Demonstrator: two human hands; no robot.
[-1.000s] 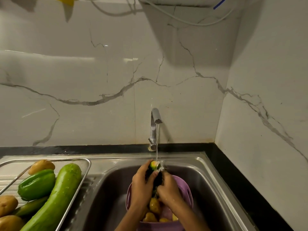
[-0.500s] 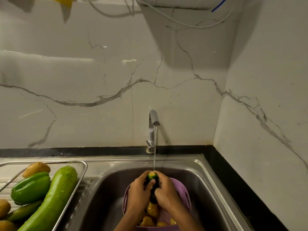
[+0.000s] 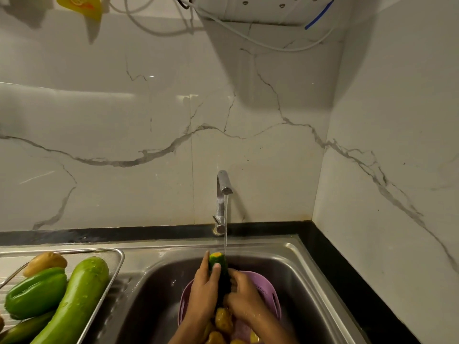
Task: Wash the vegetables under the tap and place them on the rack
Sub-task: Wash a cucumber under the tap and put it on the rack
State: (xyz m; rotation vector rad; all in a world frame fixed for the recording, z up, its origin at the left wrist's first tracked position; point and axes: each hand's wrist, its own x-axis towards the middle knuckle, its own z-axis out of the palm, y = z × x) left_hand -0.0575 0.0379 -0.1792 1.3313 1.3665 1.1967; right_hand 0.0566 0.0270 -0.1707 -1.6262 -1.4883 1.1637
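Home kitchen, probably.
Steel sink (image 3: 298,259) with running tap (image 3: 223,187), marble-look wall (image 3: 149,120), vegetables on a rack (image 3: 116,264).

No text, label, brand, number or sign can be read anywhere. The yellow tag (image 3: 82,4) hanging at the top of the wall carries a faint orange mark, but it is too blurred to make out as letters or figures.

Purple colander (image 3: 269,291); green pepper (image 3: 34,292); grey-veined white wall (image 3: 149,120).
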